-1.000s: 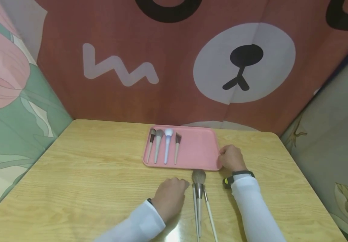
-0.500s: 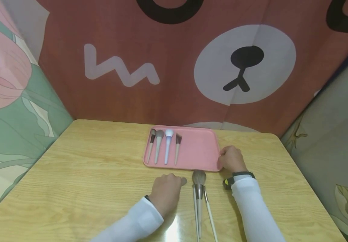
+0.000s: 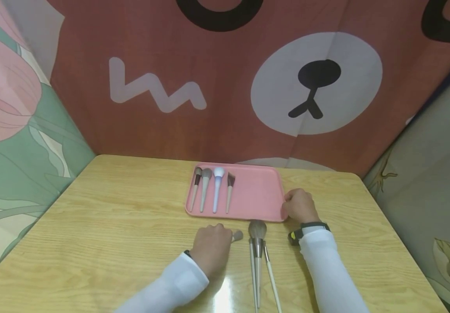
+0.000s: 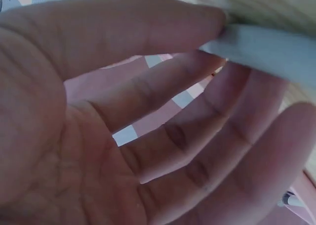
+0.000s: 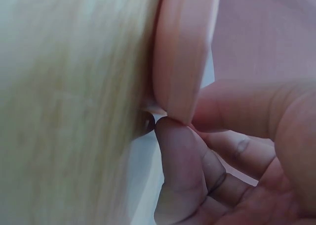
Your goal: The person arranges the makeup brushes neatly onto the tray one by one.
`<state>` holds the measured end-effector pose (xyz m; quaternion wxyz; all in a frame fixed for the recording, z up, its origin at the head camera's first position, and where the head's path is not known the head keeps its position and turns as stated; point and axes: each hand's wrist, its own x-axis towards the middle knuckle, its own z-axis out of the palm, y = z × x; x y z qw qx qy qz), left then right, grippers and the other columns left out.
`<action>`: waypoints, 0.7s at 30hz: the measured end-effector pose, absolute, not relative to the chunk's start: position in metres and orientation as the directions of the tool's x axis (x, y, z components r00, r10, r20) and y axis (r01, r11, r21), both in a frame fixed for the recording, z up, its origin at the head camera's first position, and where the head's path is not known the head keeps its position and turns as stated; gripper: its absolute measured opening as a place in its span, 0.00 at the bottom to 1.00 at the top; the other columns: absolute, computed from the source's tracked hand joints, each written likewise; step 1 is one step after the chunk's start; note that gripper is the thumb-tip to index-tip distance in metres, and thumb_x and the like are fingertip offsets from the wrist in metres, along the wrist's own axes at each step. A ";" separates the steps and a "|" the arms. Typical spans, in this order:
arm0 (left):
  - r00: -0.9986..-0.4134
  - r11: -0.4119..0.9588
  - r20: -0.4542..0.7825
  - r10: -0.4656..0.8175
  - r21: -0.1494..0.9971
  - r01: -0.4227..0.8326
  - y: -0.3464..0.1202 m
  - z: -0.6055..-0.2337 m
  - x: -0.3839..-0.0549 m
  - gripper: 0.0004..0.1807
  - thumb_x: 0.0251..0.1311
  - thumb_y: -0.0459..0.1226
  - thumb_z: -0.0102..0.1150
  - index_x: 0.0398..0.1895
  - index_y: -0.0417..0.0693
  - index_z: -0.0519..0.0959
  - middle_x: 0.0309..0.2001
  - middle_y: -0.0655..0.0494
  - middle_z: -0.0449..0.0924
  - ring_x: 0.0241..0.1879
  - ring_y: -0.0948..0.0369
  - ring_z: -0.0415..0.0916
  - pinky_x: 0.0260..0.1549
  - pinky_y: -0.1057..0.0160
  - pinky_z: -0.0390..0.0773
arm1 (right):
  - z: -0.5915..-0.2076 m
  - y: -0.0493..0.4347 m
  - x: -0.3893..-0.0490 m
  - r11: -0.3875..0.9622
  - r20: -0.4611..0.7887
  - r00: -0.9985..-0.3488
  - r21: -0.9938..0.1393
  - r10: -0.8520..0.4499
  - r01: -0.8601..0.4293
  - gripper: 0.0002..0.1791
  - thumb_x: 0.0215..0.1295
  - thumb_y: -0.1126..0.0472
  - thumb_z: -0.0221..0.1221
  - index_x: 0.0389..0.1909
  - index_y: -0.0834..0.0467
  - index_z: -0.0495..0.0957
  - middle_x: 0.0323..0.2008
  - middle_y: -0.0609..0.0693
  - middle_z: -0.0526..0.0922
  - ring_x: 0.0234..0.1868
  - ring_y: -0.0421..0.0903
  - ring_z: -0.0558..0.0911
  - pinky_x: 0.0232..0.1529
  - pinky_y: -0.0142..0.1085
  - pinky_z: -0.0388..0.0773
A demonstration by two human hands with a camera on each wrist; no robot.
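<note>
My left hand [image 3: 211,247] pinches a makeup brush [image 3: 238,235] above the near part of the table. Its round grey bristles poke out on the right side of the hand, and most of the handle is hidden in the head view. Close up, the left wrist view has the pale handle [image 4: 266,52] between thumb and fingertips. Over at the pink tray [image 3: 258,191], my right hand [image 3: 301,206] grips the right rim; thumb and finger pinch that rim [image 5: 183,62] in the right wrist view. Several makeup brushes [image 3: 217,189] lie side by side in the tray's left half.
Between my arms, a large fluffy brush [image 3: 258,230] lies on the wooden table [image 3: 123,230]. Flanking it are a slim brush [image 3: 253,269] and a white-handled brush [image 3: 271,278]. A brown bear-print cloth [image 3: 150,130] hangs behind the table.
My left hand has drawn slightly left, away from the loose brushes, and more of its brush's bristles show. The right hand stays on the tray rim.
</note>
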<state>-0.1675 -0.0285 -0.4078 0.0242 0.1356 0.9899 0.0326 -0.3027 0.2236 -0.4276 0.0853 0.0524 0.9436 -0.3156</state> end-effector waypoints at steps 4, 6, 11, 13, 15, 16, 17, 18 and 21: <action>-0.962 0.960 0.004 0.272 0.068 0.272 -0.030 -0.409 -0.167 0.09 0.47 0.28 0.75 0.30 0.45 0.85 0.26 0.51 0.83 0.21 0.56 0.78 0.19 0.58 0.80 | -0.428 0.224 -0.303 0.797 -0.190 -0.981 -0.586 0.040 0.146 0.18 0.51 0.70 0.66 0.46 0.67 0.85 0.40 0.60 0.85 0.39 0.53 0.80 0.31 0.34 0.74; -0.962 0.959 0.008 0.274 0.069 0.274 -0.031 -0.408 -0.168 0.10 0.48 0.28 0.75 0.31 0.45 0.84 0.26 0.51 0.82 0.22 0.56 0.79 0.19 0.58 0.80 | -0.427 0.225 -0.303 0.798 -0.185 -0.982 -0.586 0.040 0.143 0.19 0.51 0.70 0.66 0.46 0.67 0.85 0.40 0.60 0.85 0.39 0.53 0.80 0.31 0.34 0.74; -0.961 0.958 0.012 0.275 0.087 0.275 -0.031 -0.408 -0.168 0.10 0.51 0.28 0.74 0.33 0.45 0.82 0.27 0.51 0.82 0.23 0.55 0.79 0.20 0.59 0.81 | -0.426 0.224 -0.302 0.796 -0.170 -0.985 -0.591 0.036 0.131 0.18 0.49 0.71 0.66 0.45 0.67 0.85 0.38 0.60 0.85 0.38 0.53 0.79 0.30 0.34 0.74; -0.961 0.956 0.020 0.275 0.097 0.276 -0.031 -0.409 -0.168 0.09 0.51 0.28 0.74 0.32 0.44 0.82 0.27 0.51 0.82 0.23 0.55 0.79 0.20 0.58 0.82 | -0.426 0.224 -0.301 0.795 -0.165 -0.986 -0.593 0.034 0.127 0.18 0.48 0.71 0.66 0.44 0.67 0.85 0.38 0.60 0.85 0.38 0.53 0.80 0.30 0.34 0.74; -0.961 0.955 0.028 0.276 0.103 0.277 -0.031 -0.409 -0.168 0.09 0.51 0.27 0.74 0.32 0.44 0.83 0.27 0.50 0.82 0.23 0.55 0.80 0.20 0.58 0.82 | -0.425 0.224 -0.301 0.795 -0.169 -0.985 -0.592 0.033 0.128 0.19 0.49 0.71 0.65 0.46 0.68 0.85 0.40 0.61 0.86 0.39 0.53 0.80 0.31 0.35 0.75; -0.961 0.955 0.029 0.277 0.104 0.278 -0.031 -0.409 -0.168 0.09 0.50 0.27 0.74 0.32 0.44 0.83 0.27 0.50 0.82 0.23 0.55 0.80 0.20 0.58 0.82 | -0.425 0.224 -0.301 0.796 -0.172 -0.984 -0.591 0.034 0.131 0.20 0.50 0.71 0.65 0.47 0.68 0.85 0.41 0.61 0.86 0.39 0.54 0.80 0.31 0.35 0.75; -0.960 0.954 0.030 0.278 0.105 0.279 -0.031 -0.409 -0.168 0.09 0.50 0.27 0.74 0.31 0.44 0.83 0.27 0.50 0.83 0.24 0.55 0.80 0.20 0.58 0.82 | -0.425 0.224 -0.301 0.796 -0.175 -0.984 -0.591 0.035 0.133 0.20 0.50 0.71 0.65 0.48 0.68 0.85 0.41 0.62 0.86 0.39 0.54 0.80 0.32 0.35 0.75; -0.960 0.954 0.032 0.279 0.106 0.281 -0.031 -0.410 -0.168 0.09 0.50 0.27 0.74 0.31 0.44 0.82 0.27 0.50 0.83 0.23 0.55 0.80 0.20 0.58 0.82 | -0.425 0.224 -0.302 0.795 -0.179 -0.983 -0.591 0.036 0.136 0.20 0.51 0.71 0.65 0.48 0.68 0.84 0.42 0.62 0.86 0.39 0.54 0.80 0.32 0.35 0.75; -0.959 0.953 0.034 0.282 0.108 0.284 -0.031 -0.409 -0.168 0.09 0.51 0.27 0.74 0.31 0.44 0.82 0.27 0.51 0.82 0.23 0.55 0.80 0.20 0.58 0.82 | -0.426 0.223 -0.301 0.794 -0.185 -0.982 -0.590 0.038 0.142 0.21 0.51 0.71 0.65 0.49 0.69 0.84 0.41 0.62 0.85 0.39 0.54 0.80 0.32 0.35 0.75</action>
